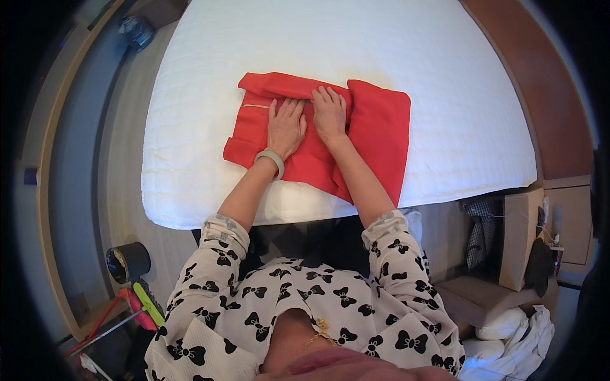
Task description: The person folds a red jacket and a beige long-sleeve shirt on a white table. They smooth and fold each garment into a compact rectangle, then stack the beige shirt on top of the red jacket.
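A red cloth garment (pixel 381 128), partly folded, lies near the front edge of a white quilted mattress (pixel 443 143). My left hand (pixel 287 126), with a pale bangle (pixel 279 164) at the wrist, rests on the garment's left part, its fingertips at the upper folded flap. Close to its right, my right hand (pixel 330 114) lies on the same flap with its fingers bent over the cloth. Whether its fingers pinch the fabric cannot be told. A thin whitish strip (pixel 256 106) shows on the red cloth left of my left hand.
A dark bin (pixel 128 262) and a green-headed cleaning tool (pixel 148 305) stand at the lower left. A large plastic bottle (pixel 137 33) is at the upper left. Cardboard (pixel 481 295), white bags (pixel 507 328) and a checked cloth (pixel 479 233) are at the lower right.
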Action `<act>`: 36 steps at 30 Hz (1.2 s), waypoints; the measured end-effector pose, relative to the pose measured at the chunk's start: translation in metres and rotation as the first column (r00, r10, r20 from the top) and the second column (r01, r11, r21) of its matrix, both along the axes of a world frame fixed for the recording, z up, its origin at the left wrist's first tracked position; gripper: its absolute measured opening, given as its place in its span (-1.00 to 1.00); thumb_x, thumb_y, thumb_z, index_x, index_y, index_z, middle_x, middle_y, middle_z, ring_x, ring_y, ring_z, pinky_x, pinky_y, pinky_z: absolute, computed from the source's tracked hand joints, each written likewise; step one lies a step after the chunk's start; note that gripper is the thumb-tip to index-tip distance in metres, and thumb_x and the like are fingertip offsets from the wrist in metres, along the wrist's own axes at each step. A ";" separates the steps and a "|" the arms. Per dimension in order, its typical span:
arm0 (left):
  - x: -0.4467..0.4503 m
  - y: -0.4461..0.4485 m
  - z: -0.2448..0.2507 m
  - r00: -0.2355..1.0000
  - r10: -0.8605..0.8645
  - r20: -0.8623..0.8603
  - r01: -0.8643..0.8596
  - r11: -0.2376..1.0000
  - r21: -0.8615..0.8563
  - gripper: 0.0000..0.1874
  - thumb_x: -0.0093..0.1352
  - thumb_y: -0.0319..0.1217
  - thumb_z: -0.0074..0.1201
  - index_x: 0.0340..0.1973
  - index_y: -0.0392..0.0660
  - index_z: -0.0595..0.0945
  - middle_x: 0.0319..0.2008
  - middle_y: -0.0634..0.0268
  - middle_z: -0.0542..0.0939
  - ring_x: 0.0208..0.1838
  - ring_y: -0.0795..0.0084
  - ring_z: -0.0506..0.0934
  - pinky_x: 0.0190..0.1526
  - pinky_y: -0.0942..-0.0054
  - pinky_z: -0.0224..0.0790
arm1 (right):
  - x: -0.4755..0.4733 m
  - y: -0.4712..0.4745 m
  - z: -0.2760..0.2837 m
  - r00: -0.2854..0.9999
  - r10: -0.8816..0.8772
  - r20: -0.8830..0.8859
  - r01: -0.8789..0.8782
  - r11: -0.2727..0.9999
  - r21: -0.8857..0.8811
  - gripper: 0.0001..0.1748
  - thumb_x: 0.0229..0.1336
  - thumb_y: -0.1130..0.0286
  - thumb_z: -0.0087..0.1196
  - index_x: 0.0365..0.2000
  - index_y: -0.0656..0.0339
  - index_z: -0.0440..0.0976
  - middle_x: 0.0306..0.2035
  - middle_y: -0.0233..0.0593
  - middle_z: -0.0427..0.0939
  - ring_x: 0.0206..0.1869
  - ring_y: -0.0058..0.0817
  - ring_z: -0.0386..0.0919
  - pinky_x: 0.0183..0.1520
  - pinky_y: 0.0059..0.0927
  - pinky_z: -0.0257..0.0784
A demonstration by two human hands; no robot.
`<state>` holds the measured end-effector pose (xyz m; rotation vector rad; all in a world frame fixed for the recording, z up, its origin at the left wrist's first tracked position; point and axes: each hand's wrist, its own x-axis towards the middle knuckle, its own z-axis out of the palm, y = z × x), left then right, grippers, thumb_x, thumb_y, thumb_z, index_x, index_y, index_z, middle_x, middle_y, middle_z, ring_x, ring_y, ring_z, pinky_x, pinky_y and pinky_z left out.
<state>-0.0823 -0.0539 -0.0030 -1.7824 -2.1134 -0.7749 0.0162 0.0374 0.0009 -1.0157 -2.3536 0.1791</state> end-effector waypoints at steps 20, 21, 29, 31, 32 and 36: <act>-0.073 -0.017 0.020 0.355 0.016 0.935 -0.486 0.857 0.169 -0.50 0.28 -0.33 0.09 0.11 -0.19 0.37 -0.33 0.21 0.59 -0.23 0.38 0.53 -0.12 0.38 0.37 | 0.034 -0.029 0.004 0.969 0.245 0.014 -0.245 0.970 -0.003 -0.59 0.15 0.27 0.05 0.01 0.19 0.45 0.21 -0.23 0.36 0.33 -0.31 0.19 0.36 0.10 -0.12; -0.072 -0.017 0.020 0.372 0.102 0.923 -0.523 0.844 0.118 -0.49 0.27 -0.36 0.10 0.11 -0.19 0.37 -0.33 0.21 0.58 -0.23 0.37 0.53 -0.12 0.37 0.38 | 0.033 -0.029 0.007 0.969 0.245 0.002 -0.245 0.969 -0.011 -0.56 0.12 0.23 0.08 0.00 0.19 0.46 0.20 -0.20 0.36 0.33 -0.29 0.19 0.35 0.13 -0.11; -0.054 -0.016 0.028 0.907 0.292 0.303 -0.372 0.893 0.253 -0.45 0.31 -0.25 0.08 0.22 0.01 0.35 0.27 0.12 0.28 0.35 0.19 0.17 0.30 -0.07 -0.13 | 0.021 -0.031 0.005 0.999 -0.012 0.045 0.012 1.000 0.020 -0.41 0.20 0.00 -0.04 0.20 -0.05 0.32 0.37 -0.10 0.06 0.44 -0.06 -0.15 0.31 0.41 -0.27; -0.045 -0.014 0.027 0.966 0.211 0.149 -0.224 0.972 0.076 -0.43 0.36 -0.10 -0.03 0.27 0.12 0.32 0.37 0.20 0.18 0.45 0.22 0.03 0.35 -0.20 -0.31 | 0.022 -0.031 0.003 0.993 0.000 0.116 -0.003 1.000 0.029 -0.39 0.21 -0.05 -0.08 0.25 -0.13 0.26 0.40 -0.12 -0.02 0.45 -0.02 -0.22 0.29 0.48 -0.29; -0.041 -0.012 0.026 0.977 0.189 0.103 -0.185 0.982 -0.043 -0.42 0.38 -0.01 -0.11 0.29 0.17 0.31 0.40 0.25 0.14 0.47 0.25 -0.02 0.36 -0.23 -0.38 | 0.023 -0.031 0.002 0.992 0.009 0.125 -0.012 1.000 0.022 -0.39 0.22 -0.05 -0.09 0.25 -0.15 0.26 0.40 -0.12 -0.03 0.45 -0.01 -0.22 0.28 0.49 -0.29; -0.042 -0.006 0.012 0.973 0.233 -0.007 -0.225 0.930 -0.292 -0.38 0.41 0.15 -0.26 0.34 0.29 0.25 0.44 0.31 0.06 0.50 0.29 -0.06 0.36 -0.27 -0.43 | 0.023 -0.031 0.006 0.988 0.015 0.151 -0.014 1.000 -0.008 -0.39 0.24 -0.06 -0.11 0.26 -0.16 0.24 0.41 -0.13 -0.05 0.45 -0.01 -0.22 0.28 0.50 -0.29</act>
